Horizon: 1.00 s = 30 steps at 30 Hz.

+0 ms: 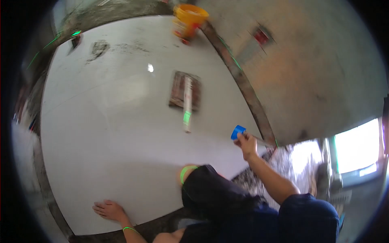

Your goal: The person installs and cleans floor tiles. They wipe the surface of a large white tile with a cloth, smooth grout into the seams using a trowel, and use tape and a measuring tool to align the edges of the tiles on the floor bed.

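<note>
My left hand (107,209) lies flat, fingers spread, on the near left part of a large glossy light-grey slab (105,150). A green line of light crosses its wrist. Over the slab's right edge, my right hand (246,144) grips a blue ring-shaped roll, seemingly tape (238,132), between thumb and fingers. A thin pale strip runs from that hand toward the slab's right corner. Ahead of my bent knee, a brown square block (177,90) rests on the slab with a white stick-like piece (188,93) across it, blurred.
A yellow bucket (190,15) stands at the slab's far edge. Dirty smears (99,47) mark the slab's far left. Along the right runs a bare wall (316,73) with a red box (261,36) in it. A bright window (356,146) is at the right.
</note>
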Available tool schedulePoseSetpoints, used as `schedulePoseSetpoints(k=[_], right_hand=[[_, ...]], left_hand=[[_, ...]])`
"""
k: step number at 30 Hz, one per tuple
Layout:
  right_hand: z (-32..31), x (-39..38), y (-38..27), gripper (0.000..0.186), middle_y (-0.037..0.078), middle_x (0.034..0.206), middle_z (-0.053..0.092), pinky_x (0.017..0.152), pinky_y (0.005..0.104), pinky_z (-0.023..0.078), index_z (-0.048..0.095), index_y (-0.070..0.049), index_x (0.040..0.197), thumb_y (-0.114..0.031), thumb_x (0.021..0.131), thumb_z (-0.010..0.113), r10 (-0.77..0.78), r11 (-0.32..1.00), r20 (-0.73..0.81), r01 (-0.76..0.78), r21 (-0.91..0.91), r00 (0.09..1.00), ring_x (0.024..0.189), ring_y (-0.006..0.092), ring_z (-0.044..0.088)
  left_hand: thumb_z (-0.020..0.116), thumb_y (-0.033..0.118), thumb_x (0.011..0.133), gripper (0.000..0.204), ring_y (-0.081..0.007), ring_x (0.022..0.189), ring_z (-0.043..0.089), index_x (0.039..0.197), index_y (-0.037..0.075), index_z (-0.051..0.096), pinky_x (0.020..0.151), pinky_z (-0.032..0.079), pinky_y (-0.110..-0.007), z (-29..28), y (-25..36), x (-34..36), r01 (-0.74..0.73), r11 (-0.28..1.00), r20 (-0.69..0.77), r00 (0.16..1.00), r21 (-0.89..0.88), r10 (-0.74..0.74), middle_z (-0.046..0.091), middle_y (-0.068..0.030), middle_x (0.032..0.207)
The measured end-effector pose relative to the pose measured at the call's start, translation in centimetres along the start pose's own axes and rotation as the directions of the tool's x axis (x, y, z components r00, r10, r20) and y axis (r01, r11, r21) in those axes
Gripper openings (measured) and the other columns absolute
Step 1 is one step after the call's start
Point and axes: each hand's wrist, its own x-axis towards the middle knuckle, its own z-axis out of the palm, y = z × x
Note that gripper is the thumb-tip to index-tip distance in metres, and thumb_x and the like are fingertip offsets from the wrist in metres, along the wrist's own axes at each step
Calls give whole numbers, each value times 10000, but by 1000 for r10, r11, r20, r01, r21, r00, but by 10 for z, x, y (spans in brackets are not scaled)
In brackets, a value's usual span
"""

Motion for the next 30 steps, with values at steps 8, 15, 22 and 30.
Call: schedulePoseSetpoints(k=[8,15,22,30], right_hand=[[-154,31,99,282,202,831,657,703,444,514,568,-9,924,-272,833,610,-65,644,-239,-143,-752,969,753,360,654],[-145,83,152,319,248,944,635,807,477,503,578,-11,973,-295,828,579,42,289,-134,-141,-947,990,917,413,624],[-142,28,119,422,201,1139,511,791,465,507,535,-62,1127,-377,859,623,92,358,-125,-150,-922,988,948,364,606],[-110,-62,130,245,102,867,587,702,358,491,637,-68,895,-306,844,615,239,560,234,63,-826,942,779,255,600]], left_hand=[[358,390,987,534,-339,1257,452,1331,-12,431,994,415,-432,-16,72,-54,-4,958,60,998,288,-14,448,-183,1375],[339,419,994,560,-350,1285,414,1346,-10,410,1021,393,-437,1,63,-66,-122,982,-50,990,146,130,408,-188,1407],[310,431,998,592,-380,1309,372,1366,-26,389,1085,309,-449,14,50,-62,-231,971,-98,967,55,235,388,-211,1422],[335,432,989,612,-368,1322,361,1385,-33,369,1097,297,-438,12,54,-61,-60,998,57,997,11,60,382,-211,1433]])
